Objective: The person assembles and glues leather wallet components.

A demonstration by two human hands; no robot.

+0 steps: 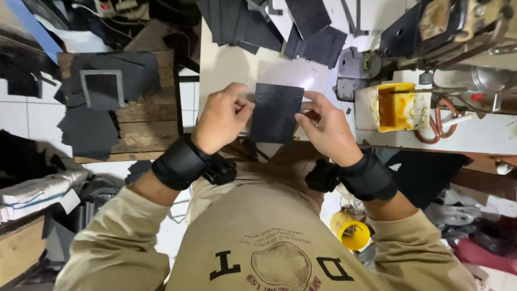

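Both wrist-strapped hands, left hand and right hand, pinch a dark leather piece.

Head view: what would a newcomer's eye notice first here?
First, the dark leather piece at the centre, held at its side edges by the left hand and the right hand above the pale table. Next, the stained yellow glue pot to the right. More dark cut pieces lie on a wooden stand on the left.

Bare tabletop ahead — black sheets beyond, glue pot crowding right.
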